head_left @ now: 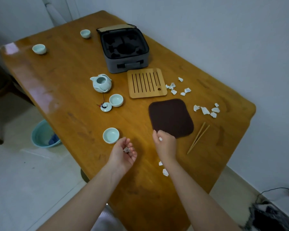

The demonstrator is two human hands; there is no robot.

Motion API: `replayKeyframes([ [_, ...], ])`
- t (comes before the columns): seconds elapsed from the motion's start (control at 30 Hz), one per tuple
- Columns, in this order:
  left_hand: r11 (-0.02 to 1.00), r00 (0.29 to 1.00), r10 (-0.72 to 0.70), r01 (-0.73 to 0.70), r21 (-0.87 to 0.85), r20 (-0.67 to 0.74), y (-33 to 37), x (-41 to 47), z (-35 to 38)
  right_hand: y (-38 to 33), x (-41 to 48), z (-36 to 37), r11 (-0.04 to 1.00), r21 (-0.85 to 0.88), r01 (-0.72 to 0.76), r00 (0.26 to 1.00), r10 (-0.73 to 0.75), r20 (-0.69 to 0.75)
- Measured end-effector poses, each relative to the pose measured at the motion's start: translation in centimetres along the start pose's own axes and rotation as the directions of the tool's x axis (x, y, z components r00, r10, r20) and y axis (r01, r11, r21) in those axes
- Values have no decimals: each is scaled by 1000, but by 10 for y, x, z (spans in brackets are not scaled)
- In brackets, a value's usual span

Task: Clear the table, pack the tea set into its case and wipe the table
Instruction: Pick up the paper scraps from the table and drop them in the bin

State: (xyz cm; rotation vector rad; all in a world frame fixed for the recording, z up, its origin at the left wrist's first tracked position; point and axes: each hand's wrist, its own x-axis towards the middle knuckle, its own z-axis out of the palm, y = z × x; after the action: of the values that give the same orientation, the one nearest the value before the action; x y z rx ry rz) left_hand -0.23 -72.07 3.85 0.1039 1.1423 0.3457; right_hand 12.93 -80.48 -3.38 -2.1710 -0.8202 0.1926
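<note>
My left hand (123, 155) is cupped palm up above the wooden table (73, 77), with a crumpled paper scrap (126, 149) lying in it. My right hand (165, 144) pinches a small white scrap (160, 139) at the near corner of the dark brown cloth (171, 118). Two more scraps (163, 169) lie beside my right wrist. The open grey case (123, 49) with its empty black foam insert stands at the back. A pale celadon teapot (101, 83) sits lidless, its lid (106, 107) next to a cup (116, 100). Another cup (111, 135) stands just left of my left hand.
A slatted bamboo tray (146, 83) lies in front of the case. Torn paper bits are scattered right of the tray (177, 88) and right of the cloth (207, 110). Bamboo tongs (198, 138) lie near the right edge. Two cups (39, 48) (85, 33) stand far left. A teal basin (43, 135) sits on the floor.
</note>
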Motion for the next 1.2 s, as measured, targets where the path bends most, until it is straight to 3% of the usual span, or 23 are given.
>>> replayKeyframes([
  [0.1, 999, 1000, -25, 25, 28, 0, -7, 4, 2, 20, -25, -21, 980, 64, -188, 982, 186, 40],
  [0.2, 997, 999, -50, 51, 64, -10, -14, 5, 5, 38, -47, -30, 971, 31, -236, 970, 233, 70],
  [0.33, 993, 998, -66, 67, 102, -9, -23, 5, 9, 44, -64, -29, 985, -165, -59, 992, 76, 99],
  [0.43, 991, 998, -69, 70, 118, -14, -29, 6, 8, 50, -75, -24, 949, -297, 102, 995, -98, 29],
  [0.53, 989, 997, -75, 78, 127, -30, -37, 4, 4, 55, -84, -18, 877, -427, 219, 974, -224, 40],
  [0.7, 990, 995, -86, 91, 107, -51, -42, 2, -2, 53, -89, -8, 724, -629, 285, 950, -299, 86],
  [1.2, 998, 995, -63, 63, 4, -78, -37, -6, -20, 51, -65, 0, 708, -527, 470, 876, -445, 185],
])
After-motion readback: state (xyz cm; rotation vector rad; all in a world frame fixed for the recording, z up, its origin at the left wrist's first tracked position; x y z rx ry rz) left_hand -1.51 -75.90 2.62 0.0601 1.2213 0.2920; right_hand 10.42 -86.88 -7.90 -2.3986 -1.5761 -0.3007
